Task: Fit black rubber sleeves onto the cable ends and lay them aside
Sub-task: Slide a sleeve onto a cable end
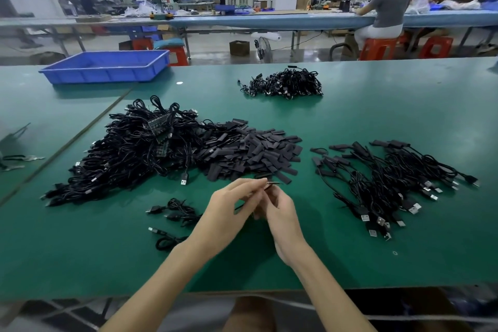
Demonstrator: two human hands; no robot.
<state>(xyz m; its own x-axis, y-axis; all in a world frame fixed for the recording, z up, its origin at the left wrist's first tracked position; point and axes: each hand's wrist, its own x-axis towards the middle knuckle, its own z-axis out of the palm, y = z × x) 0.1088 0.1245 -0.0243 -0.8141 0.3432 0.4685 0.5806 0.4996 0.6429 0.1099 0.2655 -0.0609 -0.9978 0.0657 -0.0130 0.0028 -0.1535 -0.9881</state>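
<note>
Green matting covers the bench [350, 121], with a factory floor and other seated workers behind it. In the head view, a big tangle of unsleeved cables [126, 153] lies at the left. It runs straight into a heap of black rubber sleeves [253, 153] in the middle. A spread of finished cables [390, 183], their far ends seemingly sleeved, lies well apart to the right. A smaller bundle [283, 83] sits farther back, and a blue tray [105, 66] stands at the far left. A few loose cables [175, 213] lie just beside the left forearm.

Both hands meet just in front of the sleeve heap. The left hand [229, 213] pinches a cable end [272, 183] between thumb and fingertips, its tip pointing toward the sleeves. The right hand [281, 217] has its fingers curled close beneath that end. Whether it grips the cable or a sleeve I cannot tell, because the fingers hide it.

I judge the fitting step is only beginning, since the tip looks bare. The next move calls for lining a sleeve's mouth up with the tip and sliding it on. The cable then goes with the lot on the right.
</note>
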